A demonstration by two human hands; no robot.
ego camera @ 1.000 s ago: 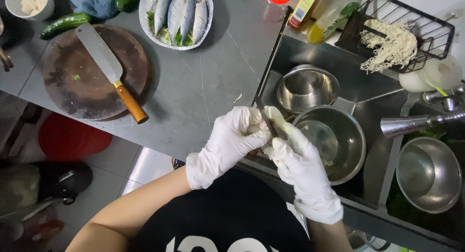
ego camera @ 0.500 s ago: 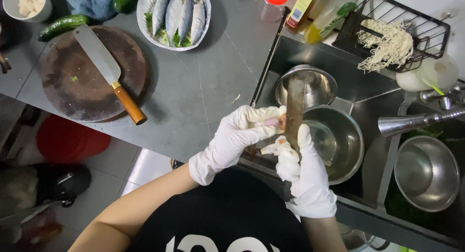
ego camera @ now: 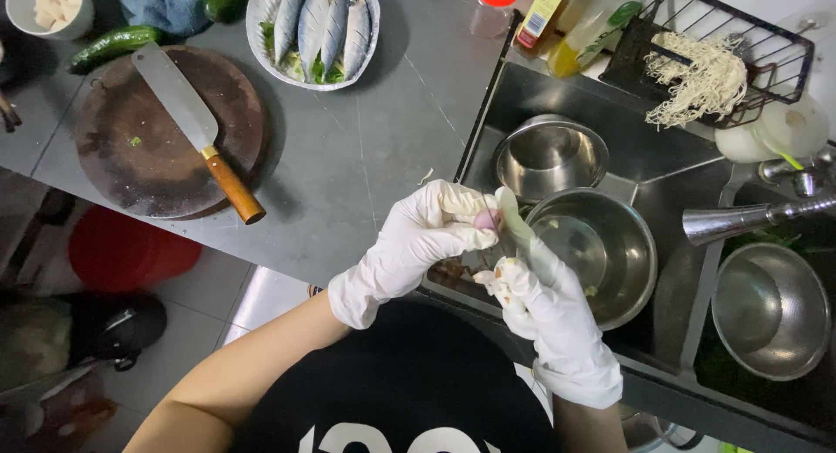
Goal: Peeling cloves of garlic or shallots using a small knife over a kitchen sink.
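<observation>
while both gloved hands (ego camera: pixel 488 261) hold a shallot (ego camera: pixel 486 219)

Packages cluster at counter's back edge, well above and right of the hands' grip point. Yellow carton (ego camera: pixel 542 16) with red and green label panels, upright, tilted. Just right of it, clear bottle (ego camera: pixel 590 28) of yellow liquid, green label patch near top. Left of carton, clear jar with red lid (ego camera: pixel 493 2), partly cropped. No signs or screens.
</observation>
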